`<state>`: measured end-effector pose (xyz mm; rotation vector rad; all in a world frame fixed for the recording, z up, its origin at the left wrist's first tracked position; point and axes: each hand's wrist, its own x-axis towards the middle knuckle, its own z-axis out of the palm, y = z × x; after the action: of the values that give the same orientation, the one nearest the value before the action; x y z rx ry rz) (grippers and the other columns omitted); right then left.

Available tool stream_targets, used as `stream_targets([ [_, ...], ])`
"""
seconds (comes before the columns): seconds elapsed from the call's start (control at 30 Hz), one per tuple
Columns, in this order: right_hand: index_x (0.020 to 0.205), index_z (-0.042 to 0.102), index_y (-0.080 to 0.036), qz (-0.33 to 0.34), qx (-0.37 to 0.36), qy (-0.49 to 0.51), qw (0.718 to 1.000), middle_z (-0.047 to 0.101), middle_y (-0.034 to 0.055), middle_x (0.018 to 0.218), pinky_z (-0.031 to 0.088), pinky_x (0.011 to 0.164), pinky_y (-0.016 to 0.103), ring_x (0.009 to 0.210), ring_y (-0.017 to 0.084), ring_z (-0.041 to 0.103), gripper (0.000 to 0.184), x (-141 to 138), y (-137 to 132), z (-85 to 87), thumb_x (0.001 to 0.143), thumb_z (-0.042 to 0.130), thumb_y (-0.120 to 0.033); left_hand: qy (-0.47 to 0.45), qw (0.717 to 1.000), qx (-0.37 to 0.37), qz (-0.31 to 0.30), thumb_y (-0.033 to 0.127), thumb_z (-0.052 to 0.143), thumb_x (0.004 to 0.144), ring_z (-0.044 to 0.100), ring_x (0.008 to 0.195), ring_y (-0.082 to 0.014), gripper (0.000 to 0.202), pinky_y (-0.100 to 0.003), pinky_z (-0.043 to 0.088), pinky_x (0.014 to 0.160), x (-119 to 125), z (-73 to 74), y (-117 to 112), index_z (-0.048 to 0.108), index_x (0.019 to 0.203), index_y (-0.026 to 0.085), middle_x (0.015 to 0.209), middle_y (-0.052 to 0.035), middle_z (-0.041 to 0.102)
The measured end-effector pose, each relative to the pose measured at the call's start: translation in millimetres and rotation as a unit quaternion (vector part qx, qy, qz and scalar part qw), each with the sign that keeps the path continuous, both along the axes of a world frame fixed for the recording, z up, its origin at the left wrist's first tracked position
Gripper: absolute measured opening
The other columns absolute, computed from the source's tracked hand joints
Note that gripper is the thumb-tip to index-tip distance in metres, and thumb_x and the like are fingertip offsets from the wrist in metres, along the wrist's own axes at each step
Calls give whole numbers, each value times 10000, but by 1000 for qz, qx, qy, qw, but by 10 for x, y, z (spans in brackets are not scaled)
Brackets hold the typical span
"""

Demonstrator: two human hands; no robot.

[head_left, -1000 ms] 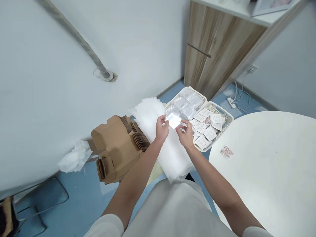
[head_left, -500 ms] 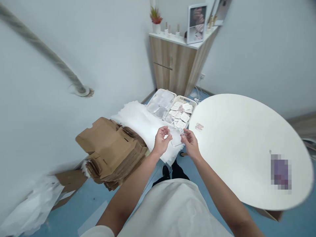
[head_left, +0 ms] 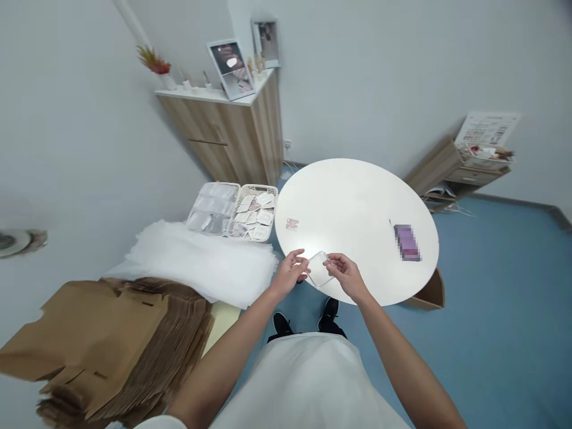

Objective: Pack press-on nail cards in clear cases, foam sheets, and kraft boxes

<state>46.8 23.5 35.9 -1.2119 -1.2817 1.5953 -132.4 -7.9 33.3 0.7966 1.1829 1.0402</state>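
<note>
A: Upper garment?
B: My whitish top (head_left: 308,384), plain, softly creased; its short left sleeve (head_left: 161,422) is partly visible.
A: Beyond the sleeve?
B: My forearms (head_left: 397,354) are bare, as are my left grip (head_left: 307,266) and right grip (head_left: 328,262).
A: Lower garments?
B: Black trousers (head_left: 333,327); dark shoes (head_left: 281,323), each with a thin pale edge.

Two hands (head_left: 286,276) and one clear case (head_left: 319,271) are seen near centre. Two baskets (head_left: 261,239) and two picture frames (head_left: 231,68) are shown left.
</note>
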Motion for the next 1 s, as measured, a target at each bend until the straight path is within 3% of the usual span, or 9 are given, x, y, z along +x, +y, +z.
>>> stream_targets([
  [0.1,948,616,-204,2,1,-37,999,637,54,865,444,648,302,711,139,540,346,443,107,7,679,611,-422,7,994,-19,-104,384,577,731,600,728,-130,365,-278,487,652,376,-8,192,511,1042,205,852,-42,582],
  [0.17,963,627,-211,-2,9,-64,998,633,47,877,437,653,306,690,131,524,353,737,207,-21,696,587,-438,12,991,-26,-131,392,580,727,606,726,-133,333,-277,484,654,647,-25,328,535,998,204,820,-36,592],
  [0.33,999,620,-234,5,27,-103,994,593,50,950,437,704,315,781,149,529,357,1351,490,-168,719,561,-447,-10,988,-65,-137,360,588,720,614,692,-134,252,-261,478,626,1255,-101,613,528,889,182,772,-33,604],
  [0.47,1187,463,-261,0,39,-99,994,535,66,1084,462,734,347,789,148,549,491,1659,631,-191,737,546,-440,-31,992,-86,-86,318,607,698,600,636,-113,228,-248,472,612,1583,-124,756,509,840,169,735,-19,599],
  [0.53,1233,394,-277,18,93,-125,988,469,80,1195,457,795,377,930,187,534,586,1773,656,-150,704,590,-432,-34,993,-88,-67,314,619,686,596,634,-111,240,-247,469,619,1678,-111,805,504,835,165,728,-16,598],
  [0.67,1226,379,-286,96,217,-209,949,322,84,1344,388,922,458,1210,274,341,694,1938,663,-79,614,677,-423,-26,995,-87,-48,324,626,680,598,657,-116,264,-245,462,625,1758,-86,884,497,845,163,743,-23,604],
  [0.8,1199,391,-276,128,271,-247,922,303,80,1363,370,953,467,1236,268,320,597,1986,688,-85,667,642,-376,-20,995,-78,-53,322,635,678,597,651,-110,263,-252,462,634,1768,-98,954,494,833,163,721,-10,596],
  [1.0,1178,404,-257,117,299,-266,909,305,77,1371,409,922,439,1229,250,342,500,1919,689,-25,714,587,-289,-11,993,-47,-109,365,611,708,620,717,-135,298,-298,460,700,1678,-77,987,492,900,170,778,-20,590],
])
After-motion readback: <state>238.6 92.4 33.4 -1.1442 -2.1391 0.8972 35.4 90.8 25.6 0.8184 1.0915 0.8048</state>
